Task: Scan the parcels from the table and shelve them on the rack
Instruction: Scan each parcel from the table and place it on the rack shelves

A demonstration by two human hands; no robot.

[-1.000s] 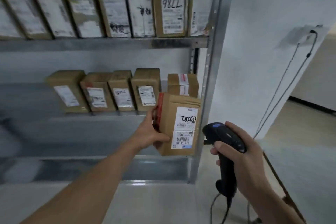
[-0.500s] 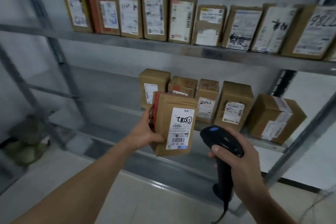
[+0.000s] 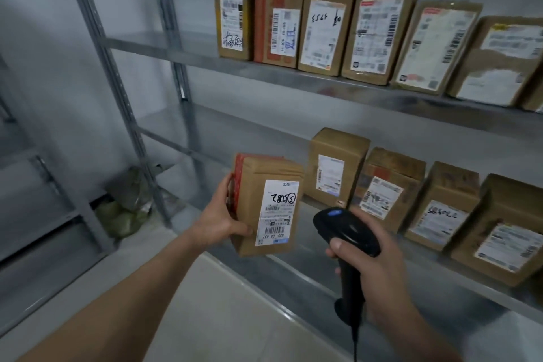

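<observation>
Now left hand grips parcel; right hand grasps scanner beside rack.

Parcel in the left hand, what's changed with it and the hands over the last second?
The parcel was carried left along the rack, from its right post to just left of the middle row of boxes. Nothing let go: the left hand still grips it, the right hand still holds the scanner.
</observation>
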